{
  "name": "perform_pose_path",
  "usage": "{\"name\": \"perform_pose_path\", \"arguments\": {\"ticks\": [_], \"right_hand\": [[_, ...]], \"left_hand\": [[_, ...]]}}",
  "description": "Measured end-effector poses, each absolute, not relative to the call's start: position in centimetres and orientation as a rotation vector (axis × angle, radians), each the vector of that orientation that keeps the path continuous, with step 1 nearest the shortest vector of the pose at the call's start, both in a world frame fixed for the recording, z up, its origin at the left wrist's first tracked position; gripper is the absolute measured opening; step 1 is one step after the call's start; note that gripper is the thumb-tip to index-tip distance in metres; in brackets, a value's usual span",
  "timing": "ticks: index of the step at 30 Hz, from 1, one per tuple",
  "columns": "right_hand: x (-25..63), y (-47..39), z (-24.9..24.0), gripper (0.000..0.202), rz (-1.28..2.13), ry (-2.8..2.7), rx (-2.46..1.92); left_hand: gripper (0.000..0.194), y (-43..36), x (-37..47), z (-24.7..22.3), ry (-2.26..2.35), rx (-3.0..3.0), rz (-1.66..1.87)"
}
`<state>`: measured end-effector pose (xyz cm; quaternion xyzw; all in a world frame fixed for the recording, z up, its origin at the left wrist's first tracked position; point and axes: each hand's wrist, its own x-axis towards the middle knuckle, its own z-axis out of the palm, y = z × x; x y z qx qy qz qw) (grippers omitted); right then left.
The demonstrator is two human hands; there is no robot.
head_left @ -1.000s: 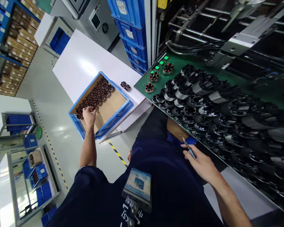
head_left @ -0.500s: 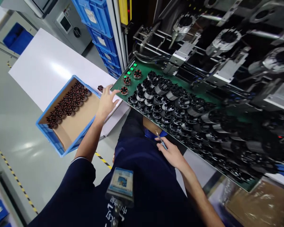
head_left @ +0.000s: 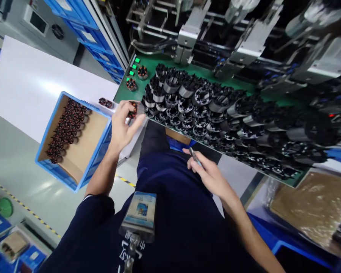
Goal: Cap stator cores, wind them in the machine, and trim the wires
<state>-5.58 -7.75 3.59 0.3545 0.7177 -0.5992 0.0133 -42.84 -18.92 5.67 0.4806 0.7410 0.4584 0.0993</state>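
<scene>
My left hand (head_left: pixel 124 123) is at the left end of the green machine table (head_left: pixel 122 91), its fingers curled round a copper-wound stator (head_left: pixel 133 109). Two more wound stators, one (head_left: pixel 131 84) and another (head_left: pixel 142 72), stand beyond it near lit green buttons. Stacked black and grey cores (head_left: pixel 184 106) fill the table to the right. My right hand (head_left: pixel 206 170) is below the table's front edge, closed on a slim pen-like tool (head_left: pixel 195 157). Two wound stators (head_left: pixel 105 102) sit together on the white table (head_left: pixel 31 87), left of my left hand.
A blue bin (head_left: pixel 96 163) with several wound stators in rows stands on the left. Blue crates (head_left: pixel 85 34) are stacked behind. Machine arms (head_left: pixel 187 34) overhang the green table's rear. A plastic-wrapped brown package (head_left: pixel 304 204) lies at right.
The view has shifted. My left hand has closed round the nearest stator on the green table. A second stator now shows beside the one on the white table. My right hand still holds the tool.
</scene>
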Motion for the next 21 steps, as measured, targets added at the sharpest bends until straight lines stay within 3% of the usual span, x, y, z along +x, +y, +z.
{"name": "perform_pose_path", "arguments": {"ticks": [5,10,15,21], "right_hand": [[-9.2,-8.6,8.5,0.032,-2.185,2.649,1.237],[-11.8,-8.8,12.2,0.035,-2.301,2.814,1.311],[-12.8,-8.6,12.5,0.045,-2.453,2.759,1.344],[-12.4,-7.9,11.7,0.022,-2.78,2.547,1.203]], "left_hand": [[0.039,-18.8,-34.9,10.9,1.75,1.636,1.572],[0.042,-17.6,-32.5,12.5,1.62,1.649,1.609],[0.027,-17.2,-31.3,13.0,1.66,1.824,1.504],[0.017,-16.8,-30.6,12.3,1.723,1.987,1.416]]}}
